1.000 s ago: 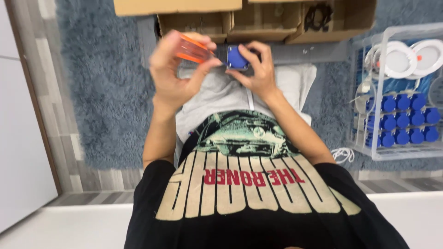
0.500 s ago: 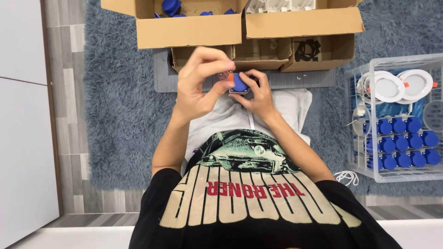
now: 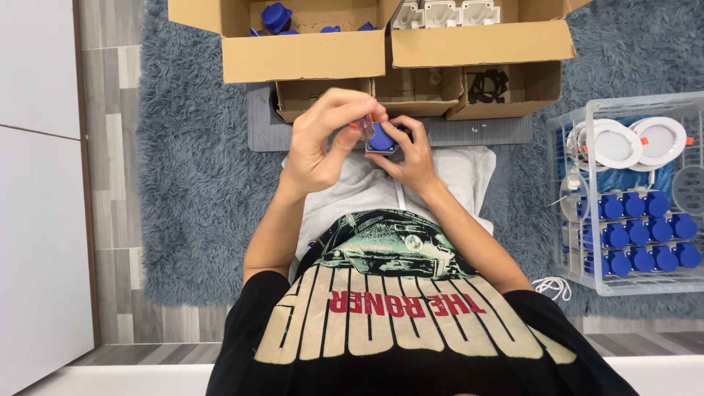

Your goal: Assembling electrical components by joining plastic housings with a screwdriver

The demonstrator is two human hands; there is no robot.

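Two bare hands meet above the person's lap, just this side of the cardboard boxes [image 3: 367, 44]. The left hand [image 3: 323, 143] has its fingers curled together, pinching a small clear piece with an orange edge [image 3: 364, 126] against the top of a blue part [image 3: 382, 139]. The right hand [image 3: 412, 155] cups that blue part from the other side, thumb and fingertips pressed around it, so both hands touch it at once.

Measured from the boxes, everything else falls into place. Their two big open compartments sit at the far edge of the view: the left one holds blue parts, the right one white plastic pieces. Nearer the person, in a row just under them, stand three smaller open boxes; the right one holds a coil of black cable [image 3: 488, 84]. Beneath these small boxes lies a flat grey mat [image 3: 491, 132], its near edge touching the grey cloth across the person's legs.

Right of the boxes stands a clear crate [image 3: 587, 282]. Round white lamp fittings [image 3: 638, 143] lie in its far part and rows of blue parts fill its near part. A white cord [image 3: 551, 287] trails on the floor beside its near corner.

Under boxes, mat and crate spreads a shaggy blue-grey rug [image 3: 198, 191]. Left of the rug runs grey wood-look flooring [image 3: 110, 147], and past that a plain white panel [image 3: 37, 183].
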